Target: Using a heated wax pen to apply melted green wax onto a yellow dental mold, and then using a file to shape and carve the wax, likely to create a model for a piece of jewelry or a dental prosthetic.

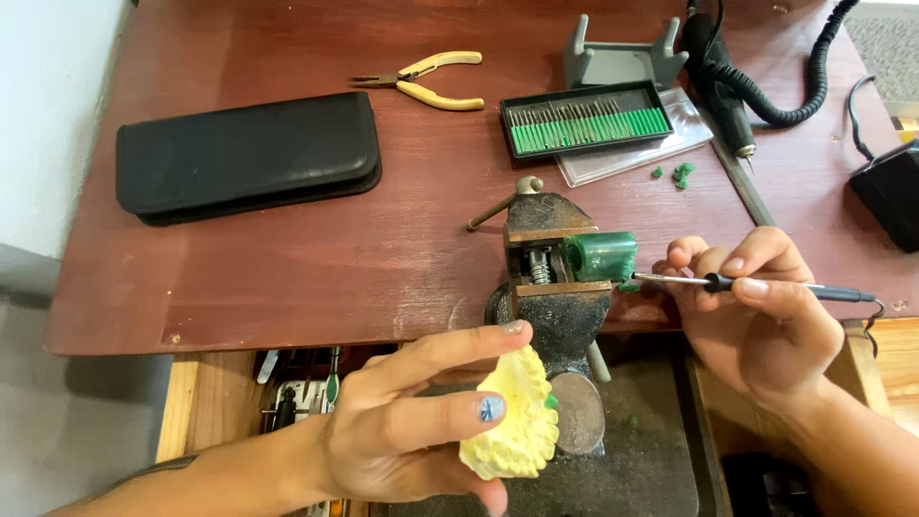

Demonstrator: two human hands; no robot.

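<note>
Left hand (pixel 412 421) grips yellow carved piece (pixel 514 416) below vise (pixel 555 278); right hand (pixel 756 306) pinches thin tool (pixel 756 285), tip near green block (pixel 601 257) clamped in vise on table (pixel 287 268)

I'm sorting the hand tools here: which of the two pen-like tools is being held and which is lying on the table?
The thin one with the black grip is held in the right hand. The thicker black one on the coiled cord lies on the table untouched.

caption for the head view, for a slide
Left hand holds a yellow carving; right hand points a thin tool at green wax in a vise.
</note>
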